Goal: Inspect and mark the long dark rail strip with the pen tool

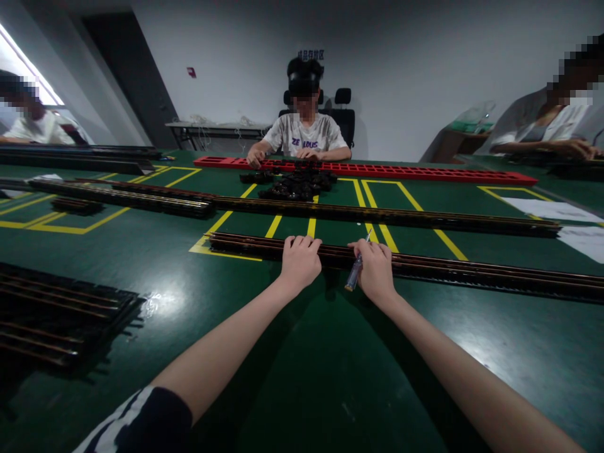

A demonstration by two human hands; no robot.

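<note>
A long black strip (472, 272) with copper-coloured rods along it lies crosswise on the green table in front of me. My left hand (302, 263) is closed over the strip near its left end, fingers curled across the far edge. A little to the right, my right hand (376, 270) holds a screwdriver (353, 275) with a see-through handle; its thin shaft points up and away. The fingers of that hand also rest on the strip. Whatever lies beneath my fingers is hidden.
Parallel beyond lies another long black strip (425, 220). A red slotted rail (425, 171) and a heap of black parts (297, 182) lie before a person (309, 132) opposite. More strips (42, 308) are stacked at left. White papers (585, 242) are at right; other people sit at both sides.
</note>
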